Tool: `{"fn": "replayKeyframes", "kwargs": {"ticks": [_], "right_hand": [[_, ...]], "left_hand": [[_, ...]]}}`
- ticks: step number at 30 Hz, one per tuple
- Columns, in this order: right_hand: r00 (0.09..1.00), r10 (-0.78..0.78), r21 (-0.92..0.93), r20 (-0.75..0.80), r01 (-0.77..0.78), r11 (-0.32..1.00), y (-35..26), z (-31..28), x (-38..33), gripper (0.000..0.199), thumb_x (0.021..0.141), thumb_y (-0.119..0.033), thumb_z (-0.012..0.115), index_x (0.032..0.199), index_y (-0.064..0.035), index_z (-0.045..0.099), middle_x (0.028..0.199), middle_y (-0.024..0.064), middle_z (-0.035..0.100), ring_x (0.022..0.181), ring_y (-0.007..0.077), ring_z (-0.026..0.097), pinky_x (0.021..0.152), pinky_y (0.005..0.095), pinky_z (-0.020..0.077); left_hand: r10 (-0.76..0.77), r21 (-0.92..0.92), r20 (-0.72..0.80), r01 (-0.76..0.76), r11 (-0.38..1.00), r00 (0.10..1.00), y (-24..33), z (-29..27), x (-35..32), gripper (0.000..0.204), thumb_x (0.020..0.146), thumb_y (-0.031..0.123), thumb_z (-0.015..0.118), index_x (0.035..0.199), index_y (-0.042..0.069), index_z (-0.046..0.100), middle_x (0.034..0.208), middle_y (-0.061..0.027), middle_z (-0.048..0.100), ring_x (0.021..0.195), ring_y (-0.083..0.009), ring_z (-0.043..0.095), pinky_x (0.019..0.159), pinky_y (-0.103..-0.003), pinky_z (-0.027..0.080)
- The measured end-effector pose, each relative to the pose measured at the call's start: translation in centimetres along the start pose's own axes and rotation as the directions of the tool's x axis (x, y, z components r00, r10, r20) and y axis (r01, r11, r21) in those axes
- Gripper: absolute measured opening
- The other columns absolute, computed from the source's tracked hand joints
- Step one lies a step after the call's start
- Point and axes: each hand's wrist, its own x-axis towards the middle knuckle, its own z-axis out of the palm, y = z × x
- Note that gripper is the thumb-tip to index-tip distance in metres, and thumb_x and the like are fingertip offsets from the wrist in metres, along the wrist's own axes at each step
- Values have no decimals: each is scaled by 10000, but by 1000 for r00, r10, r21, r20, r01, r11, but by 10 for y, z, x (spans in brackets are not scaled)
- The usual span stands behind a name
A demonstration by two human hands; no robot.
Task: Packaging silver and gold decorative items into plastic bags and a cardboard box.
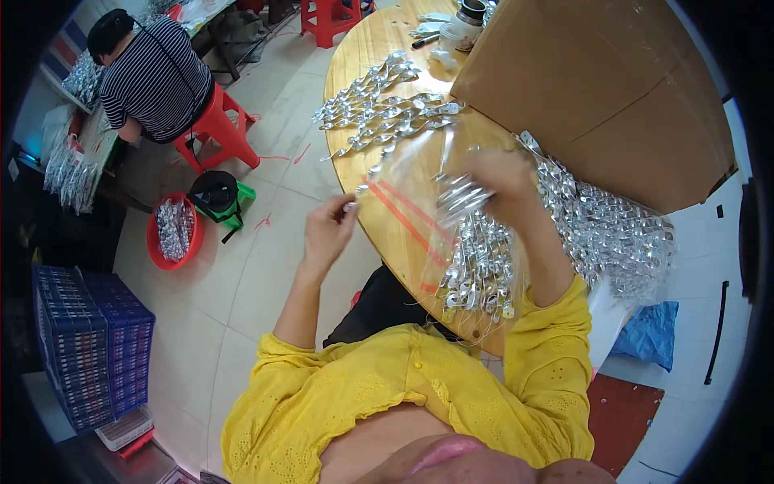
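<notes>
1. A round wooden table fills twelve to three o'clock, a big cardboard box on it.
2. A heap of silvery metal parts lies at three o'clock, another spread at twelve: plenty looks unbagged.
3. The clear zip bag hangs at centre, partly filled by a bunch of parts.
4. The right hand grips parts at the bag's mouth.
5. The left hand pinches the bag's edge at nine o'clock.

You see a pale tiled floor lit evenly. Upper left, a person in stripes sits on a red stool; blue crates stack lower left, a round wooden table fills centre-right.
</notes>
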Motion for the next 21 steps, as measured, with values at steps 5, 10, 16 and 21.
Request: {"fn": "replayKeyframes", "kwargs": {"ticks": [5, 10, 16, 21], "right_hand": [[955, -257, 4, 147, 260, 966, 1, 57, -8, 69, 629, -50, 523, 674, -29, 476, 939, 71, 566, 871, 211, 545, 828, 342, 419], [963, -189, 5, 192, 192, 981, 4, 51, -19, 123, 603, -41, 546, 709, -46, 485, 906, 46, 574, 826, 213, 551, 816, 336, 425], [975, -94, -17, 200, 99, 995, -7, 32, -9, 260, 555, 29, 554, 802, -43, 518, 893, 65, 571, 832, 217, 542, 784, 328, 418], [875, 109, -164, 472, -34, 986, 1, 35, -19, 222, 588, -14, 544, 805, -42, 512, 969, 73, 551, 919, 223, 516, 843, 327, 383]], "left_hand": [[256, -341, 150, -193, 920, 955, 59, 15, -18, 212, 659, 88, 658, 848, 13, 595, 676, -61, 587, 589, -97, 539, 550, -223, 423], [239, -123, -42, -243, 962, 970, 9, 5, 29, 208, 744, 158, 575, 870, -8, 570, 756, -104, 579, 689, -135, 539, 628, -252, 420], [55, 8, -255, -55, 998, 965, -80, 5, 81, 197, 736, 139, 581, 875, 0, 580, 740, -97, 590, 644, -155, 554, 588, -253, 431], [-98, -312, 8, 96, 945, 995, -12, 21, 29, 126, 717, 75, 611, 779, -35, 605, 693, -45, 595, 600, -77, 535, 550, -191, 427]]}}
